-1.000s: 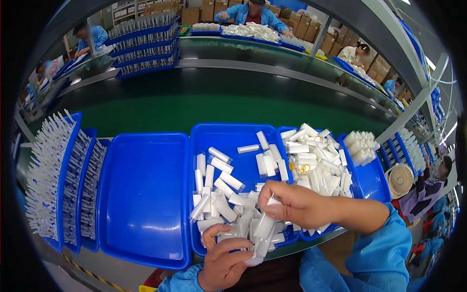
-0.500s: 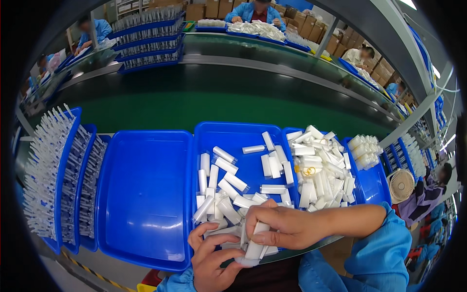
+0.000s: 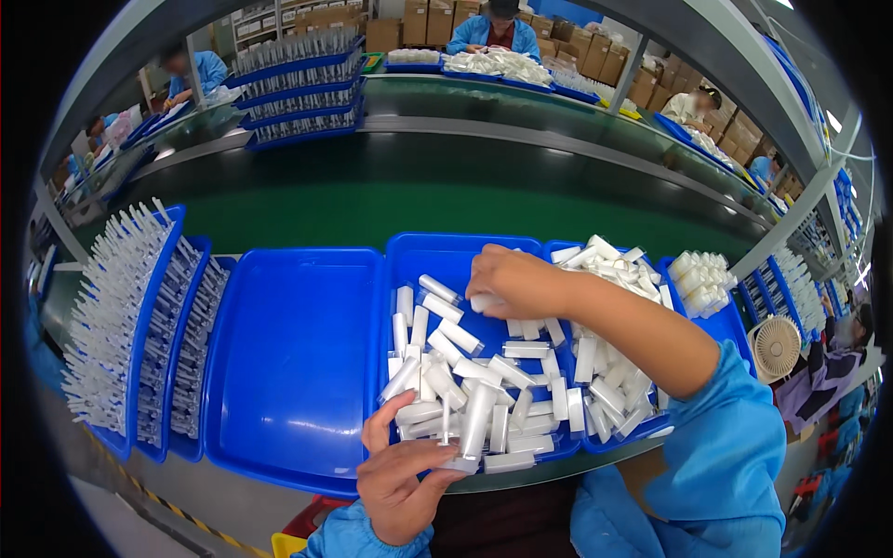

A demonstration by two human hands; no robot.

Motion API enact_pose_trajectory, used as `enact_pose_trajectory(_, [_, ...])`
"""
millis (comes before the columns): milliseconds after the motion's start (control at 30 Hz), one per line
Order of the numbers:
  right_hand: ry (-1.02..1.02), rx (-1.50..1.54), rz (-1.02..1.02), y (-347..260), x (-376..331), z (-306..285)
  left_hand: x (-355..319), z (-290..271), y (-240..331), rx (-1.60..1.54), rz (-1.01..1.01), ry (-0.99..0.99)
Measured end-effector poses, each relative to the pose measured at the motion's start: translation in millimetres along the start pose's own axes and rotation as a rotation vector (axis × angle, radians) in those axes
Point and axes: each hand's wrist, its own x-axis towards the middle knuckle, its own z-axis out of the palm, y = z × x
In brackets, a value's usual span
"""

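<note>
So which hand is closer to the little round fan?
Right. The right hand is over the middle tray, partway toward the fan at the right edge. The left hand is low at the near edge, farther away.

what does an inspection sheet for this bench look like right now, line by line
surface: green conveyor belt behind a row of blue trays.
job's things: white tubes loose in the middle tray.
clutter: left tray beside it; tube racks far left.
grippers: left hand holds one tube upright; right hand picks among tubes.
cables: nothing seen.
surroundings: small fan at right, other workers, cardboard boxes.
</note>
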Motion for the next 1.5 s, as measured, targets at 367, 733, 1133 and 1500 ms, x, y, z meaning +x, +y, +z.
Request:
enact_pose_trajectory(367, [0.249,0.299,-0.372,-61.4,-63.6,-26.4,1.8,11.1,1.3,0.118,0.001,-0.257])
enact_pose_trajectory(733, [0.066,0.986,-0.295,-56.1,-61.2,-19.8,2.7,5.3,2.5,-0.122,-0.007,-0.269])
enact_pose_trajectory(1133, [0.057,0.671,-0.276,-79.1,-67.3,-35.3,7.6,-6.2,-9.3,0.039,0.083,-0.371])
enact_pose_trajectory(1500, [-0.126,0.68,-0.409,-94.2,-58.5,-30.7,5.4,3.1,-13.9,0.07,0.016,-0.13])
